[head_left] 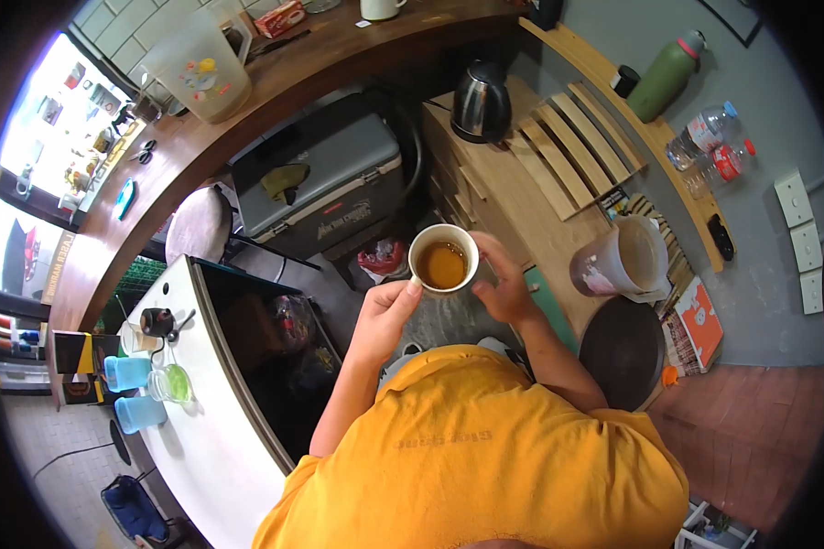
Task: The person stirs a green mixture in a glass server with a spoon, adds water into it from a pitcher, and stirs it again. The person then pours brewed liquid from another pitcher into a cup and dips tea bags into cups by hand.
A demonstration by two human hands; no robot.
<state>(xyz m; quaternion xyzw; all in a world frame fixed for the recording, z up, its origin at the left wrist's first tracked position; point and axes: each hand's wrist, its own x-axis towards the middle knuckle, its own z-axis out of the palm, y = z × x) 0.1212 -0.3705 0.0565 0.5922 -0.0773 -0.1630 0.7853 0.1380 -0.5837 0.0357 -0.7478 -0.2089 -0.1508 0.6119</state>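
A white cup [417,247] with amber-brown liquid [444,264] in it is held up in front of my chest, roughly level, with small bubbles on the surface. My left hand [384,316] grips its lower left side, where the thumb presses near the rim; a handle there is mostly covered by the fingers. Around the right side curls my right hand [504,277], its thumb near the cup's lower right and the fingers partly hidden behind the wall.
An electric kettle [482,102] and a plastic pitcher [619,259] stand on the wooden cabinet to the right. A grey cooler box [320,165] sits ahead under the curved counter [339,62]. At left, a white worktop [212,457] holds blue containers [140,414].
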